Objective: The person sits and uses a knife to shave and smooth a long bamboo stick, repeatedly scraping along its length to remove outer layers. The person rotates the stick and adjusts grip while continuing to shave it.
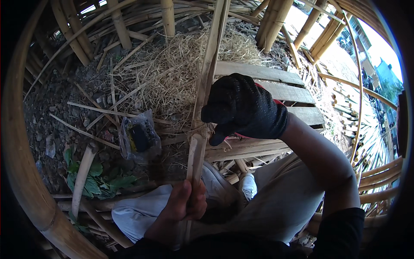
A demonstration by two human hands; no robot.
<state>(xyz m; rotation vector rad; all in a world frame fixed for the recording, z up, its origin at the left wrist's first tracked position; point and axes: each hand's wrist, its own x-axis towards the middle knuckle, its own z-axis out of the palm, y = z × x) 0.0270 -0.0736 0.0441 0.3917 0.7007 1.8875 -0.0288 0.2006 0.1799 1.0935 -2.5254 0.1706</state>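
Observation:
My bare left hand [185,202] is closed around a pale split bamboo piece [195,160], whose blunt upper end points away from me. Beyond that end, a long bamboo strip [210,60] runs up to the far edge of the view. My right hand [246,108], in a black knitted glove, is curled beside this strip, with its fingertips against the strip's right side. Something red shows behind the glove; what the fingers close on is hidden. Thin curled shavings [208,128] cluster where the two bamboo pieces meet.
A slatted wooden bench [289,93] stands right of the strip. Pale shavings [164,73] heap beyond it. A clear plastic bag [140,136] with a dark item lies left, near green leaves [97,179]. Bamboo poles [168,17] surround me; cut bamboo lies stacked at right.

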